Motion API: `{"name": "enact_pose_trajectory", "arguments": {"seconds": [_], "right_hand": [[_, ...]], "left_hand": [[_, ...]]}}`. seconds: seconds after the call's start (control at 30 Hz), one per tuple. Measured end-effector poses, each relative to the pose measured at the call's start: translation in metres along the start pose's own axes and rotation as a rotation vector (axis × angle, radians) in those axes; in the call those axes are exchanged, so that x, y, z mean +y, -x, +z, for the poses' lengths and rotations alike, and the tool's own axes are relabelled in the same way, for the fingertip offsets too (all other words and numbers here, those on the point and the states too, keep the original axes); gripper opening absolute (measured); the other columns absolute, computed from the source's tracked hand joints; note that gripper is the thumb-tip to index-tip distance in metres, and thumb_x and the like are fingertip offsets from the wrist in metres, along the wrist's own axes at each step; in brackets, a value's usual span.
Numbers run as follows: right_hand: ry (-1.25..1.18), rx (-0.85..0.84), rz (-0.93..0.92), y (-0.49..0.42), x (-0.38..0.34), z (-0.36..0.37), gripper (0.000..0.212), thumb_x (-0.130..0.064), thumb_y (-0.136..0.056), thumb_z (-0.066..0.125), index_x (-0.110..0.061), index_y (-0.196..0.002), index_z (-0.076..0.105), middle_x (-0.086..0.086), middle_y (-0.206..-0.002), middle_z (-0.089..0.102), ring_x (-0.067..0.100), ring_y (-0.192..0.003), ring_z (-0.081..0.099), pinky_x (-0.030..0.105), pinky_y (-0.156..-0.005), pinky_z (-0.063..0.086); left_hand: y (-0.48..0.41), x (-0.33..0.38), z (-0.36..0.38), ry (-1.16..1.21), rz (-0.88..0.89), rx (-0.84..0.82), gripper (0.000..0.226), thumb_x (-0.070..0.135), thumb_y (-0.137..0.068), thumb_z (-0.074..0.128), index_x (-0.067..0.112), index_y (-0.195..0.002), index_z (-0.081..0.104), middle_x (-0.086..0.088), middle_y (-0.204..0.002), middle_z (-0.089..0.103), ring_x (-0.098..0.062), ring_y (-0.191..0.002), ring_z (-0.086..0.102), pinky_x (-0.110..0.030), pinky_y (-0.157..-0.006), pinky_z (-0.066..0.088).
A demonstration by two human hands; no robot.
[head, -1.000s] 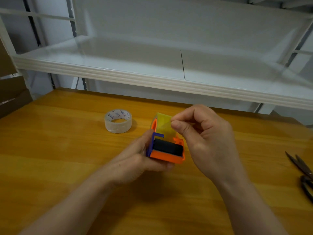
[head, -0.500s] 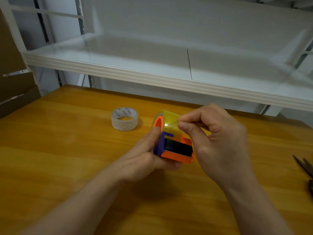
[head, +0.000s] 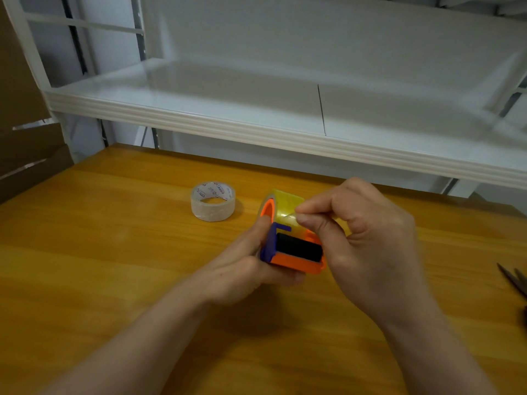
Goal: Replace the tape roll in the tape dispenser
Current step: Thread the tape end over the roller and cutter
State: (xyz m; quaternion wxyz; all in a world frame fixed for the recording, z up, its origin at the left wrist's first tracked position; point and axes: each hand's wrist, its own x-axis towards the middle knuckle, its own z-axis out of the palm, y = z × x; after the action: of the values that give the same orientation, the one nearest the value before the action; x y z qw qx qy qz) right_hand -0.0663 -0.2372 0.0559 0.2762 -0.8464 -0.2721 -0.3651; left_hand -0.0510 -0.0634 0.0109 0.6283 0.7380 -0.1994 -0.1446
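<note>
An orange and blue tape dispenser (head: 296, 256) with a black roller is held above the wooden table (head: 114, 266) by my left hand (head: 251, 266), which grips it from the left and below. A yellowish clear tape roll (head: 286, 208) sits mounted in the dispenser. My right hand (head: 359, 240) pinches the roll's surface with thumb and forefinger, at what looks like the tape's loose end. A second, nearly used clear tape roll (head: 213, 201) with a printed core lies flat on the table, left of the dispenser.
Scissors (head: 514, 283) lie at the table's right edge, partly cut off. A white shelf (head: 256, 124) overhangs the back of the table. Brown cardboard (head: 25, 149) stands at the far left.
The view shifted slightly, so everything sits further right in frame. My hands and the dispenser stay together; my right fingers keep picking at the roll's surface.
</note>
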Motion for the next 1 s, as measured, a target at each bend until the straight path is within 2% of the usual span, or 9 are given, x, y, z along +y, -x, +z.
{"name": "enact_pose_trajectory", "arguments": {"seconds": [0.07, 0.13, 0.23, 0.3, 0.53, 0.67, 0.8, 0.9, 1.0], "right_hand": [[-0.027, 0.030, 0.029, -0.001, 0.003, -0.002, 0.003, -0.018, -0.089, 0.072, -0.019, -0.090, 0.074, -0.006, -0.086, 0.065, 0.010, -0.079, 0.063, 0.034, -0.062, 0.054], [-0.043, 0.074, 0.062, -0.002, 0.006, -0.004, 0.004, -0.017, -0.088, 0.074, -0.021, -0.089, 0.074, -0.007, -0.085, 0.065, 0.007, -0.080, 0.063, 0.031, -0.066, 0.052], [-0.039, 0.070, 0.067, -0.002, 0.008, -0.007, 0.005, -0.017, -0.088, 0.074, -0.022, -0.089, 0.074, -0.008, -0.086, 0.067, 0.007, -0.081, 0.064, 0.030, -0.068, 0.052], [-0.011, 0.022, 0.027, -0.002, 0.008, -0.007, 0.004, -0.017, -0.088, 0.074, -0.021, -0.090, 0.074, -0.006, -0.086, 0.067, 0.009, -0.079, 0.064, 0.034, -0.064, 0.054], [-0.005, -0.076, -0.066, -0.002, 0.015, -0.012, 0.008, -0.020, -0.088, 0.069, -0.019, -0.092, 0.075, -0.004, -0.087, 0.066, 0.017, -0.077, 0.066, 0.042, -0.058, 0.055], [-0.025, -0.068, -0.053, -0.001, 0.018, -0.014, 0.007, -0.017, -0.088, 0.073, -0.020, -0.093, 0.076, -0.004, -0.086, 0.067, 0.016, -0.078, 0.066, 0.041, -0.060, 0.055], [-0.027, -0.001, -0.011, -0.001, 0.014, -0.012, 0.008, -0.016, -0.087, 0.075, -0.021, -0.093, 0.077, -0.004, -0.086, 0.069, 0.013, -0.081, 0.066, 0.039, -0.064, 0.056], [-0.011, 0.035, 0.006, -0.001, 0.010, -0.012, 0.008, -0.013, -0.086, 0.077, -0.019, -0.093, 0.077, -0.004, -0.087, 0.070, 0.011, -0.081, 0.067, 0.035, -0.066, 0.057], [-0.076, 0.090, 0.079, -0.003, 0.008, -0.016, 0.011, -0.013, -0.085, 0.077, -0.022, -0.091, 0.076, -0.007, -0.086, 0.070, 0.003, -0.083, 0.066, 0.017, -0.074, 0.052]], "left_hand": [[0.001, 0.000, 0.000, -0.004, 0.007, -0.013, 0.084, -0.005, -0.085, 0.071, 0.002, -0.152, 0.022, 0.023, -0.081, 0.071, 0.007, -0.079, 0.066, -0.011, -0.071, 0.050], [0.002, -0.001, 0.000, 0.010, 0.008, -0.025, 0.073, -0.001, -0.084, 0.073, 0.010, -0.146, 0.036, 0.023, -0.086, 0.071, 0.006, -0.084, 0.067, -0.011, -0.075, 0.050], [0.001, -0.003, -0.003, 0.024, -0.003, -0.008, 0.046, 0.011, -0.079, 0.075, 0.025, -0.119, 0.057, 0.021, -0.088, 0.071, 0.004, -0.085, 0.066, -0.012, -0.075, 0.050], [0.000, -0.005, -0.004, 0.026, -0.009, 0.010, 0.040, 0.015, -0.076, 0.074, 0.033, -0.108, 0.059, 0.022, -0.086, 0.070, 0.006, -0.083, 0.066, -0.011, -0.073, 0.049], [-0.001, -0.011, -0.009, 0.023, -0.006, 0.002, 0.037, 0.016, -0.075, 0.073, 0.037, -0.102, 0.058, 0.025, -0.085, 0.069, 0.007, -0.083, 0.065, -0.012, -0.072, 0.049], [-0.001, -0.010, -0.008, 0.018, 0.000, -0.003, 0.047, 0.015, -0.076, 0.074, 0.031, -0.116, 0.055, 0.023, -0.087, 0.070, 0.005, -0.085, 0.066, -0.011, -0.074, 0.050], [0.001, -0.003, -0.003, -0.016, 0.015, -0.020, 0.079, 0.010, -0.081, 0.076, 0.018, -0.148, 0.035, 0.025, -0.091, 0.071, 0.006, -0.089, 0.067, -0.009, -0.077, 0.049], [0.002, 0.000, -0.001, -0.064, 0.031, 0.004, 0.086, -0.001, -0.083, 0.075, 0.014, -0.153, 0.026, 0.030, -0.093, 0.071, 0.009, -0.092, 0.066, -0.009, -0.078, 0.049], [-0.002, -0.005, -0.001, -0.157, 0.066, 0.046, 0.097, 0.018, -0.076, 0.084, 0.027, -0.153, 0.027, 0.020, -0.122, 0.065, -0.001, -0.116, 0.062, -0.022, -0.096, 0.053]]}}
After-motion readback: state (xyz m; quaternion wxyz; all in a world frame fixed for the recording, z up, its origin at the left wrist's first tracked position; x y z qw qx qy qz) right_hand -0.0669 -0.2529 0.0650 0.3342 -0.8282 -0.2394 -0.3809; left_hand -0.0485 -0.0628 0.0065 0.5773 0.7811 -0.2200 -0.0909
